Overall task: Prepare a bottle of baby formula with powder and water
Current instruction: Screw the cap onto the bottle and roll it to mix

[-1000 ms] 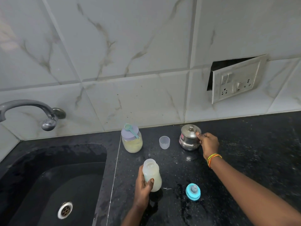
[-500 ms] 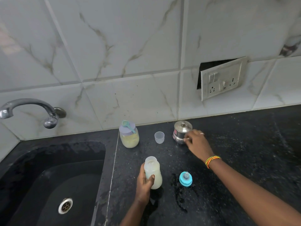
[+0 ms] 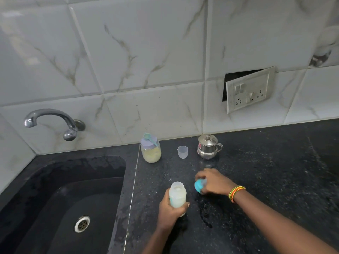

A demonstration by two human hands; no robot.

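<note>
Left hand curls round the bottle, thumb in front; right hand, just right of the bottle, grips the blue cap; wrist banded.

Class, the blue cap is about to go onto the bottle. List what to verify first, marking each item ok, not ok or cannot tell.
1. Translucent plastic baby bottle roughly upright, gripped by left hand: ok.
2. Bottle mouth uncovered: ok.
3. Milky liquid inside bottle: ok.
4. Blue screw cap with teat held by right hand: ok.
5. Teat clean: cannot tell, blurred.
6. Lilac-lidded powder jar closed: ok.
</note>
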